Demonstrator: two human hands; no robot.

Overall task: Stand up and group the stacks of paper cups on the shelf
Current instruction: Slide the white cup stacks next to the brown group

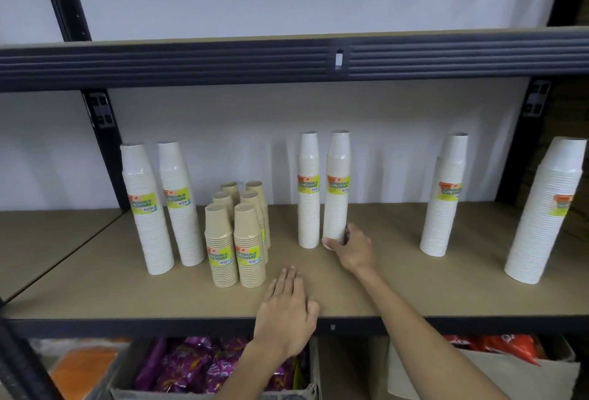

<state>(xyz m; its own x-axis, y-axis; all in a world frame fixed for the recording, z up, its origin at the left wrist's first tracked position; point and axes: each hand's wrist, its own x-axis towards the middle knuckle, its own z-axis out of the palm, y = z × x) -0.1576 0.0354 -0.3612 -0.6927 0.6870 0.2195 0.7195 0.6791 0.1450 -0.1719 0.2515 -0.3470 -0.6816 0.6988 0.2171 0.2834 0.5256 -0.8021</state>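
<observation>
Tall white cup stacks stand upright on the brown shelf (382,291): two at the left (149,214), two in the middle, one right of centre (444,198) and one at the far right (545,211). Several short tan cup stacks (236,240) cluster between the left and middle pairs. My right hand (352,248) grips the base of the right-hand middle stack (338,189), which stands beside its neighbour (308,189). My left hand (287,307) rests flat on the shelf's front edge, fingers straight, touching no cups.
A dark metal beam (191,61) of the upper shelf runs overhead. Black uprights (102,131) stand at the back left and right. Below the shelf are boxes with purple packets (204,364), orange items (83,364) and red-orange packets (503,348).
</observation>
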